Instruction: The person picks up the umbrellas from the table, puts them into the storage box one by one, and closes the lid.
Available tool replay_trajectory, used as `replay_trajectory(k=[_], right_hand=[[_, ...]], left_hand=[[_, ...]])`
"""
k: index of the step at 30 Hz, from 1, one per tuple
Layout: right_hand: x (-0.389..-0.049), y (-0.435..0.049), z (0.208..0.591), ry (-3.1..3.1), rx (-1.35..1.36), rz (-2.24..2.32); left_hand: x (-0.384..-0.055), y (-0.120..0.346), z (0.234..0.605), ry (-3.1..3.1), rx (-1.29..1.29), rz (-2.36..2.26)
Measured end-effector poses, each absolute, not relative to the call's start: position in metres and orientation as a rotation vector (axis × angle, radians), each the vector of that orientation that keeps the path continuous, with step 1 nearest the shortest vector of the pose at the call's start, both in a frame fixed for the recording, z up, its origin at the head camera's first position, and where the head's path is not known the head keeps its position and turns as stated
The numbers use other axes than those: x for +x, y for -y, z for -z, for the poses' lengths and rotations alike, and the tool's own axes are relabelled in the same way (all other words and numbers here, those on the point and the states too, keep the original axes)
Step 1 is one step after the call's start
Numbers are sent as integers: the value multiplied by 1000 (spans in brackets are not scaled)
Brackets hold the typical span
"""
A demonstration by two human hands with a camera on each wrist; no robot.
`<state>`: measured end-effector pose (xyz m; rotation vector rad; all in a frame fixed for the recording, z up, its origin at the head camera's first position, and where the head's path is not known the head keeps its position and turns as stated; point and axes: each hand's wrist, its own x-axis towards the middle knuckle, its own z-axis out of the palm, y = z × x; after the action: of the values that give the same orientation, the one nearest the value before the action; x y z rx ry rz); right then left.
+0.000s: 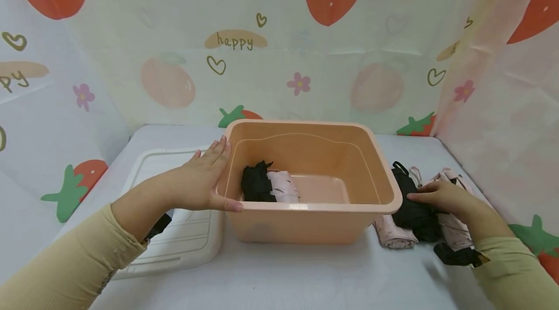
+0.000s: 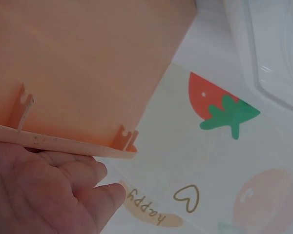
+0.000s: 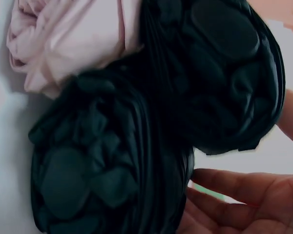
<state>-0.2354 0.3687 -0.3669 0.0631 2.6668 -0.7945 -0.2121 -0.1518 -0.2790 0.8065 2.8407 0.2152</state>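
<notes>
My left hand (image 1: 196, 179) lies along the left rim of a peach plastic bin (image 1: 297, 225), fingers straight and thumb on the front corner. In the left wrist view its fingers (image 2: 83, 170) touch the underside of the rim. Inside the bin, at the left, sit a black fabric bundle (image 1: 256, 184) and a pink one (image 1: 284, 186). Right of the bin, my right hand (image 1: 450, 201) holds a black fabric bundle (image 1: 412, 203) with a thin strap, thumb on its near side. Two black bundles show in the right wrist view; the lower one (image 3: 88, 170) touches my fingertips.
A white lid (image 1: 183, 242) lies left of the bin. Pink rolled fabric (image 1: 395, 235) and another pink bundle (image 1: 456, 230) lie around the black ones. Strawberry-printed cloth (image 1: 327, 77) walls the white table (image 1: 288, 276) at the back and sides.
</notes>
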Motion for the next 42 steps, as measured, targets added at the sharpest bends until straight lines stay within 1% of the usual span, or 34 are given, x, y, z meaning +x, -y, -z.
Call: replay_trajectory(k=[6, 11, 22, 34, 42], right_hand=[[-236, -361, 366, -2723, 34, 668], [-239, -358, 364, -2728, 33, 698], [-244, -351, 364, -2643, 170, 831], [-250, -342, 363, -2622, 166, 828], [-248, -347, 356, -2629, 120, 878]], left_hand=[[-212, 151, 279, -2834, 801, -222], [-211, 151, 279, -2836, 807, -212], [-211, 152, 279, -2842, 812, -201], [-211, 153, 280, -2841, 795, -208], [-213, 153, 280, -2844, 790, -207]])
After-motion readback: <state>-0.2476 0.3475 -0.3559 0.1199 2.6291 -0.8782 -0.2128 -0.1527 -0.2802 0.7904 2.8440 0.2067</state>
